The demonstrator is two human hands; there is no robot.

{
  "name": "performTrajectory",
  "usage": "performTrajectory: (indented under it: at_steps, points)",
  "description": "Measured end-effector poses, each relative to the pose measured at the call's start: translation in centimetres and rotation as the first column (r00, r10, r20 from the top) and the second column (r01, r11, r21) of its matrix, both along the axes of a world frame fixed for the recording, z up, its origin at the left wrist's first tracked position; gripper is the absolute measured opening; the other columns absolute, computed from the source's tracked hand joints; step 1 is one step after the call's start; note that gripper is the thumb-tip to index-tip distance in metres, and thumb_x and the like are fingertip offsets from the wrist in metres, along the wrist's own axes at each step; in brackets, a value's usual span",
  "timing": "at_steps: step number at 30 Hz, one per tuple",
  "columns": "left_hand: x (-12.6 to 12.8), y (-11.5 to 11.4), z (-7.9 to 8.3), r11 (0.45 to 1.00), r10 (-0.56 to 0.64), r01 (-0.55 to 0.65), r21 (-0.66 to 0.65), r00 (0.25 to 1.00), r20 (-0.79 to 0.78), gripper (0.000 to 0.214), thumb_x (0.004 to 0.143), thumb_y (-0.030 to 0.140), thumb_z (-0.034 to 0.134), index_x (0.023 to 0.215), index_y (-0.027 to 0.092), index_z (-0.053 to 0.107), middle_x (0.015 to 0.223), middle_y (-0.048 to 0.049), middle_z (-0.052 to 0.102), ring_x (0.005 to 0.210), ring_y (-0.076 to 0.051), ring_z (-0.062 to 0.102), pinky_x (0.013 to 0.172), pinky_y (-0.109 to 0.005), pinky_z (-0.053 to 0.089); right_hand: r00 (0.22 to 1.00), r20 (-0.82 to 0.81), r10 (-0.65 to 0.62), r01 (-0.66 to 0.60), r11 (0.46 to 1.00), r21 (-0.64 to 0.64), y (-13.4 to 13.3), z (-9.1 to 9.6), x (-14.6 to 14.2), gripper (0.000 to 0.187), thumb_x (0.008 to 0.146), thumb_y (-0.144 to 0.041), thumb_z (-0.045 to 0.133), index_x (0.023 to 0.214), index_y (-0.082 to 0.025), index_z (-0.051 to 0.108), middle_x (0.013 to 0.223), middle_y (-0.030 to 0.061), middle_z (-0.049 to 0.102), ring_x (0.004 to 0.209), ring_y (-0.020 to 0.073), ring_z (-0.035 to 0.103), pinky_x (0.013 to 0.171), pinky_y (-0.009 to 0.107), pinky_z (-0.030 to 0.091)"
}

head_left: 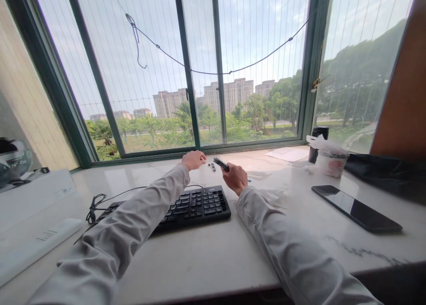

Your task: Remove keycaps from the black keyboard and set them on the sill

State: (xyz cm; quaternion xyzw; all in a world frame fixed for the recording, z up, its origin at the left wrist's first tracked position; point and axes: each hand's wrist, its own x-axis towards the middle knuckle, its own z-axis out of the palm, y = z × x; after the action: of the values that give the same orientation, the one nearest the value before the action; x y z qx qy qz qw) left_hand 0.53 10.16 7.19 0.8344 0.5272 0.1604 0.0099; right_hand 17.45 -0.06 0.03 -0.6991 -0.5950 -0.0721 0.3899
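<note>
A black keyboard (196,207) lies on the white marble-like counter, partly hidden under my left sleeve. At its upper right corner several key spots look bare of caps. Several small dark keycaps (212,166) sit on the counter beyond the keyboard, between my hands. My left hand (194,160) is just left of them, its fingers bent and drawn together; whatever is in the fingertips is too small to make out. Closed in a fist, my right hand (235,178) grips a slim black tool (221,164) that points up and left toward the keycaps; its exact kind is unclear.
A black phone (356,207) lies at the right. Behind it stand a plastic-wrapped tub (331,161), a dark bottle (320,136) and a paper sheet (288,154). A coiled cable (96,207) and a white box (36,203) are at the left. Windows line the counter's back.
</note>
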Motion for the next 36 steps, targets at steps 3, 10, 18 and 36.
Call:
performTrajectory:
  at_steps: [3,10,18,36]
  points:
    - [-1.7,-5.7,-0.5,0.996,-0.076,0.077,0.054,0.997,-0.034,0.025,0.079,0.043,0.059,0.097,0.03,0.07,0.096,0.0022,0.072,0.089,-0.017,0.065,0.08,-0.025,0.046,0.971,-0.169,0.168,-0.145,0.979,0.141,-0.1,-0.2,-0.7,0.027,0.087,-0.042,0.045,0.074,-0.021,0.057,0.07,0.0052,0.063,0.066,0.0185,0.054,0.058,0.028,0.032]
    - [-3.9,-12.2,-4.8,0.99,-0.084,0.077,0.115,0.995,0.053,0.027,0.085,0.045,0.05,0.096,0.032,0.072,0.098,0.0001,0.072,0.095,-0.02,0.063,0.082,-0.03,0.047,0.243,-0.813,0.529,-0.386,0.822,0.419,0.2,-0.4,-2.4,0.042,0.077,-0.051,0.06,0.063,-0.023,0.032,0.049,-0.0082,0.028,0.041,0.0077,0.022,0.039,0.024,0.021]
    - [-2.9,-11.9,-6.9,0.982,-0.183,0.173,0.075,0.971,0.153,0.029,0.087,0.043,0.048,0.099,0.031,0.072,0.101,-0.0015,0.071,0.098,-0.021,0.063,0.087,-0.03,0.046,-0.083,-0.869,0.488,-0.433,0.768,0.472,-0.5,-0.1,-4.3,0.047,0.076,-0.048,0.064,0.061,-0.022,0.028,0.049,-0.0094,0.022,0.041,0.0061,0.018,0.036,0.021,0.02]
    - [-2.0,-11.9,-7.9,0.989,-0.145,0.149,-0.017,0.977,0.153,0.034,0.085,0.05,0.046,0.103,0.034,0.071,0.103,-0.0026,0.071,0.098,-0.023,0.063,0.082,-0.031,0.047,-0.035,-0.956,0.292,-0.371,0.884,0.283,-1.5,0.1,-5.5,0.035,0.083,-0.039,0.057,0.063,-0.021,0.034,0.048,-0.0091,0.029,0.039,0.0065,0.026,0.037,0.02,0.027]
